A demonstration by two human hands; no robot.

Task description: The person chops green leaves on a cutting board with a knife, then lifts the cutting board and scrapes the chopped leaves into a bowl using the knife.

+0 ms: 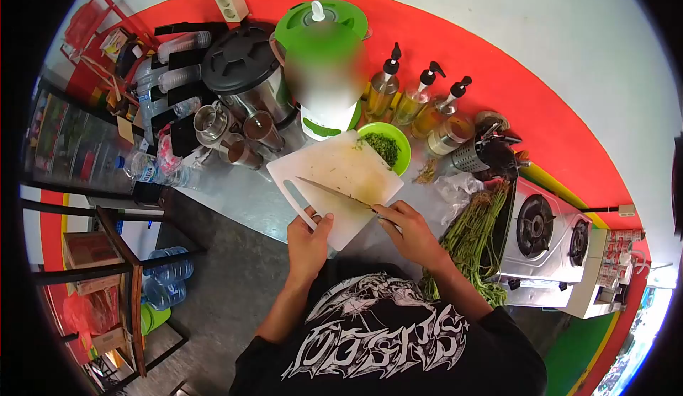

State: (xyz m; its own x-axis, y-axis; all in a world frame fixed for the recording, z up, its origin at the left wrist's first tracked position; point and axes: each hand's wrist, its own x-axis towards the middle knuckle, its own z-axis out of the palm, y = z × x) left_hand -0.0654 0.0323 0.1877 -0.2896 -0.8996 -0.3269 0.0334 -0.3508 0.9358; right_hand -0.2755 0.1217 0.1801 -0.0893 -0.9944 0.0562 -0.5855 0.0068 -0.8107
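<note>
My left hand is closed around the handle edge of a white cutting board, which it holds tilted above the metal counter. In my right hand is a kitchen knife, its blade lying across the board and pointing left. Small green bits and a yellowish-green stain mark the board's surface. Just beyond the board's far right edge sits a light green bowl with chopped green herbs in it. A bundle of long green stalks lies to the right of my right hand.
Pump bottles of yellowish liquid line the wall. A green-and-white dispenser, a steel pot with black lid and metal cups stand behind the board. A gas stove is at right. A clear plastic bag lies near the stalks.
</note>
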